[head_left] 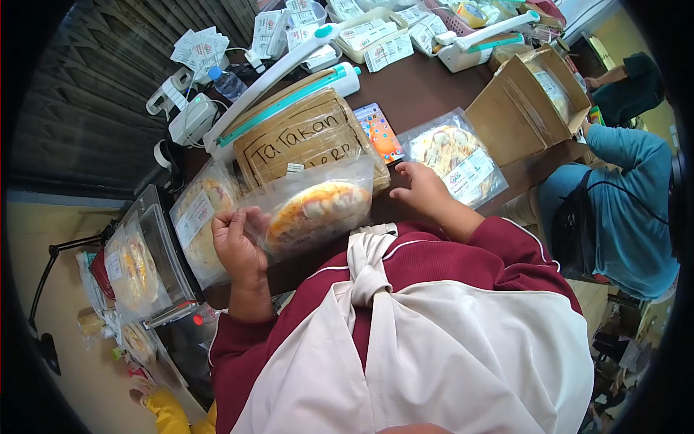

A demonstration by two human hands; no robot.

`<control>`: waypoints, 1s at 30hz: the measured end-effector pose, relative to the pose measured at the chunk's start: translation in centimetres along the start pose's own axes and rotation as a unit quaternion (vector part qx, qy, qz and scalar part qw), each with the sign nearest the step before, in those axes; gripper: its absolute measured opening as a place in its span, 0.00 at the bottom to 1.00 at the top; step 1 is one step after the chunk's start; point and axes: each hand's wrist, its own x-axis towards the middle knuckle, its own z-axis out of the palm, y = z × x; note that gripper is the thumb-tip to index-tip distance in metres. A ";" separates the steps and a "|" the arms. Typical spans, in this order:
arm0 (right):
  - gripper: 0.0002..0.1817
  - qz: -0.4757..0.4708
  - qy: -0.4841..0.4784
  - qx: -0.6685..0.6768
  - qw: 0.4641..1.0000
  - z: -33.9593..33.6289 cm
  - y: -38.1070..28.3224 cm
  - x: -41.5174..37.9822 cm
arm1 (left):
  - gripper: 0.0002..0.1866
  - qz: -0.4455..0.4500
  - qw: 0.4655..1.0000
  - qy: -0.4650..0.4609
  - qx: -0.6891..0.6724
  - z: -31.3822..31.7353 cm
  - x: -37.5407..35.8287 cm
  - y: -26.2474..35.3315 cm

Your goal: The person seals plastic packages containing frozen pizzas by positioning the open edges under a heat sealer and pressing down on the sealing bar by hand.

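My left hand (241, 244) pinches the left edge of a clear plastic bag with a pizza (318, 210) in it. The bag leans against a cardboard box (300, 134) with handwriting on it. To the right, my right hand (425, 191) is open and holds nothing, its fingers apart. Just beyond it lies a labelled bagged pizza (457, 155), beside a lit phone (379, 133). Left of my left hand is another bagged pizza (196, 217) with a white label. A white and teal impulse sealer (289, 87) extends behind the cardboard box.
An open carton (522, 105) with bagged goods stands at the right. Label stacks and baskets (369, 32) line the back, near a second sealer (488, 45) and a water bottle (228, 84). A person in teal (614, 210) sits at right; a yellow sleeve (172, 412) shows lower left.
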 end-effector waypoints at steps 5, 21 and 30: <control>0.21 -0.080 0.003 -0.150 0.985 1.9 0.7 0.4 | 0.06 -0.002 1.000 -0.008 0.009 -0.1 0.0 0.1; 0.12 -0.251 0.168 0.098 0.948 -0.4 -3.7 1.5 | 0.06 0.002 0.999 0.001 0.038 0.4 0.5 -0.2; 0.18 -0.058 0.049 0.289 0.954 -0.7 -7.6 5.8 | 0.08 0.057 0.989 0.016 0.132 2.4 3.1 3.1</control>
